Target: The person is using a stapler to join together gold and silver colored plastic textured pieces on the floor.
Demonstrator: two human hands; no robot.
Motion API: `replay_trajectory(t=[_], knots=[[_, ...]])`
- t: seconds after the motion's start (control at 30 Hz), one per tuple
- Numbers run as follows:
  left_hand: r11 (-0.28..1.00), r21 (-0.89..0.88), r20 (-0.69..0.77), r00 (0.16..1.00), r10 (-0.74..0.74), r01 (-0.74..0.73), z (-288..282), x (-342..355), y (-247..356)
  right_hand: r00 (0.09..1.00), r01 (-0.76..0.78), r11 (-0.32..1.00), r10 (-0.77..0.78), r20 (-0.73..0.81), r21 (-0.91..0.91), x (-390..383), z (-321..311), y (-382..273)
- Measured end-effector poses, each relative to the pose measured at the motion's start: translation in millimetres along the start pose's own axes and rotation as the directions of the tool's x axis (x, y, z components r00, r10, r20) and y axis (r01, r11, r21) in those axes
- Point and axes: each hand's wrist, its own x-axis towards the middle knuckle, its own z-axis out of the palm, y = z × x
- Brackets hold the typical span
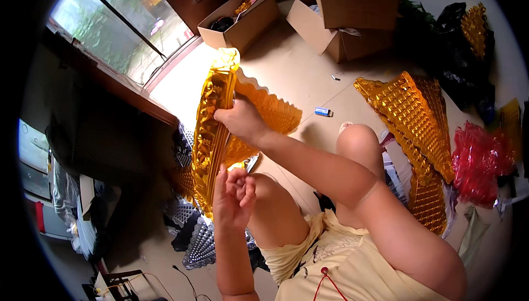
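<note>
A shiny gold embossed piece, thin and foil-like with a raised pattern and a scalloped edge, stands upright in front of me. My right hand grips it around its upper part, fingers wrapped over the edge. Its far panel spreads out to the right behind my wrist. Lower down, my left hand is turned palm up beside the piece's lower end, with its fingers loosely curled and apart. Nothing shows in that palm. Whether its fingertips touch the gold edge I cannot tell.
More gold embossed pieces lie on the floor at right, near a crumpled red plastic heap. Silver studded pieces lie left of my knees. A small blue-and-white box is on the floor. Cardboard boxes stand at the back.
</note>
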Motion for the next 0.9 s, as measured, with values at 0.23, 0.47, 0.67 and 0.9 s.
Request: replay_trajectory(t=[0.23, 0.47, 0.67, 0.9], knots=[[0.902, -0.026, -0.274, 0.871, 0.407, -0.430, -35, -17, 1, 0.950, 0.078, 0.982, -0.020, 0.313, -0.174, 40, -29, -87], [0.976, -0.171, -0.215, 0.972, 0.098, -0.136, -23, 5, -16, 0.896, 0.111, 0.994, -0.100, 0.433, 0.000, 46, -30, -124], [0.832, -0.551, 0.235, 0.969, 0.080, 0.065, -32, 37, -66, 0.858, 0.094, 0.990, -0.027, 0.512, -0.106, 52, -30, -135], [0.733, -0.231, 0.128, 0.727, 0.675, -0.640, -31, 4, 2, 0.862, -0.096, 0.973, -0.025, 0.506, 0.212, 68, -27, -121]])
